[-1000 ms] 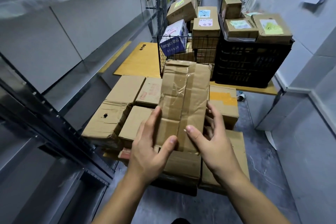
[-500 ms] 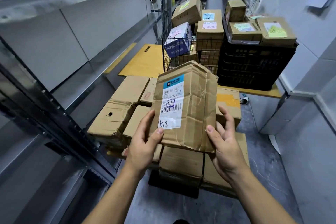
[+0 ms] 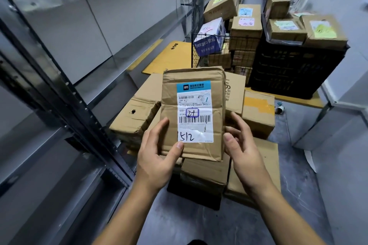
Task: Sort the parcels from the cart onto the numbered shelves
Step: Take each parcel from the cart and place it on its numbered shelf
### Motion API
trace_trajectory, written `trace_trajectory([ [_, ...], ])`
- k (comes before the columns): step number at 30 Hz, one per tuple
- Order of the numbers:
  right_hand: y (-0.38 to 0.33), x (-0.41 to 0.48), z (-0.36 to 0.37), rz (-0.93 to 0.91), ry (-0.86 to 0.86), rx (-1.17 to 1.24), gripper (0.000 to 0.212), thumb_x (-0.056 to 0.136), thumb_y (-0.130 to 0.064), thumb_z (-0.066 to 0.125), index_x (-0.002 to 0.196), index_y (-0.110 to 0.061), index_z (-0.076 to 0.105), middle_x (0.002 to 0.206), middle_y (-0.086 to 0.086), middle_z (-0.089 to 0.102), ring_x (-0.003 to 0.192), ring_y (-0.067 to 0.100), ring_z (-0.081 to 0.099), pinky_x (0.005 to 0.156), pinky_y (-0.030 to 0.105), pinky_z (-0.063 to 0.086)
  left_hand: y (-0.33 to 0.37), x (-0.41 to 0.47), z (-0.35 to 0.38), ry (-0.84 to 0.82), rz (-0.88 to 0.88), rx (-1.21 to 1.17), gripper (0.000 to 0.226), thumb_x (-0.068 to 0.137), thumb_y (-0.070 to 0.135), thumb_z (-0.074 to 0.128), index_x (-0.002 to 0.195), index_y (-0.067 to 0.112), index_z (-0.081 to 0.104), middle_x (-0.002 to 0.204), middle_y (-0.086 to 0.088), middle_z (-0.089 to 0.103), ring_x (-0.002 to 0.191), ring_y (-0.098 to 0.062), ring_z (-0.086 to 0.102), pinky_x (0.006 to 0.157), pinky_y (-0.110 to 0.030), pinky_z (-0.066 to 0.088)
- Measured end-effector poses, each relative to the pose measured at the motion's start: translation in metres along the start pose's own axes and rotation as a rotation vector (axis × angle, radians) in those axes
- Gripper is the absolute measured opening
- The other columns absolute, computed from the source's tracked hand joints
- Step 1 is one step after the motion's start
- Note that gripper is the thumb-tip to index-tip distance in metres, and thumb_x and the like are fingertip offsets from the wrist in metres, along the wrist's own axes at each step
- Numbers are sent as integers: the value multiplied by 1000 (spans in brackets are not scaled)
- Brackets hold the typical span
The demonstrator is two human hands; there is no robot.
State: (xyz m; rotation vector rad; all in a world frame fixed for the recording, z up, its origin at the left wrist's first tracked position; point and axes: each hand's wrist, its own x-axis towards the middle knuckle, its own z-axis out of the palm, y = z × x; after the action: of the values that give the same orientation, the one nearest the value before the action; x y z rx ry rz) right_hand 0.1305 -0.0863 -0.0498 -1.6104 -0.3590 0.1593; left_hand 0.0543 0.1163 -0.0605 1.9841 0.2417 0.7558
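Note:
I hold a flat, creased cardboard parcel (image 3: 217, 109) upright in front of me, label side up. Its white and blue shipping label (image 3: 194, 111) carries a barcode and the handwritten number 512. My left hand (image 3: 157, 157) grips the parcel's lower left corner, thumb on the label's edge. My right hand (image 3: 242, 145) holds the lower right edge with its fingers behind the box. Below the parcel lies a pile of cardboard parcels (image 3: 135, 113) on the cart, whose frame is hidden.
Grey metal shelves (image 3: 65, 93) run along the left, with a dark upright post close by. Further back are a wire basket (image 3: 211, 49) full of boxes and a black plastic crate (image 3: 294, 71) with parcels on top. A white wall closes the right side.
The parcel has been turned over from its taped side to its label side and brought squarer to me. Both hands shifted their grip to its lower corners.

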Motion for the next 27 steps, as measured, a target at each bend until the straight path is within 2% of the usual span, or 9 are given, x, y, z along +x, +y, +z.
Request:
trace_trajectory([
  [2, -2, -6, 9, -16, -24, -54, 63, 76, -65, 68, 132, -66, 39, 132, -16, 58, 123, -5, 54, 102, 25, 49, 3, -6, -3, -2, 28, 60, 62, 79, 48, 66, 137, 45, 44, 131, 18, 49, 125, 4, 45, 97, -6, 32],
  [5, 1, -14, 20, -6, -27, -30, 65, 91, -31, 72, 146, -43, 39, 138, -12, 59, 126, 3, 56, 109, 41, 47, 6, -13, -9, 1, 61, 113, 61, 81, 44, 65, 138, 39, 44, 132, 12, 48, 126, 3, 44, 97, -3, 29],
  [7, 1, -22, 26, 3, -25, -9, 65, 93, -19, 69, 148, -36, 38, 138, -11, 60, 125, 5, 58, 108, 46, 47, 6, -19, -16, 10, 75, 130, 61, 81, 44, 65, 138, 39, 44, 132, 11, 47, 125, 4, 43, 97, -2, 28],
  [11, -6, -42, 41, -12, -19, -6, 69, 89, -24, 74, 133, -61, 37, 137, -9, 60, 124, 7, 59, 107, 44, 48, 8, -34, -33, -5, 92, 145, 61, 82, 45, 64, 139, 39, 43, 133, 12, 45, 124, 3, 44, 96, -2, 30],
  [14, -9, -63, 57, -16, 24, -26, 73, 84, -24, 77, 130, -66, 37, 130, -10, 65, 120, 5, 62, 106, 39, 49, 9, -52, -49, -19, 90, 162, 61, 83, 37, 68, 139, 33, 44, 132, 8, 46, 122, 1, 45, 95, -3, 32],
  [16, -13, -81, 70, -14, 59, -48, 73, 80, -32, 77, 126, -70, 35, 125, -15, 66, 117, 3, 63, 103, 36, 50, 11, -67, -62, -31, 88, 161, 61, 83, 36, 68, 139, 33, 43, 132, 7, 45, 122, -1, 45, 97, -7, 34],
  [21, -11, -125, 89, 16, 104, -75, 71, 76, -42, 74, 128, -70, 34, 120, -13, 70, 112, 6, 66, 102, 45, 51, 17, -102, -92, -80, 74, 197, 61, 84, 37, 67, 140, 31, 43, 134, 7, 44, 122, 7, 41, 97, -2, 30],
  [27, -12, -166, 96, 33, 136, -54, 69, 78, -38, 74, 127, -70, 36, 122, -5, 70, 114, 12, 66, 104, 50, 48, 26, -139, -120, -161, 77, 196, 62, 85, 33, 64, 143, 30, 41, 139, 4, 42, 125, 4, 40, 102, -5, 29],
])
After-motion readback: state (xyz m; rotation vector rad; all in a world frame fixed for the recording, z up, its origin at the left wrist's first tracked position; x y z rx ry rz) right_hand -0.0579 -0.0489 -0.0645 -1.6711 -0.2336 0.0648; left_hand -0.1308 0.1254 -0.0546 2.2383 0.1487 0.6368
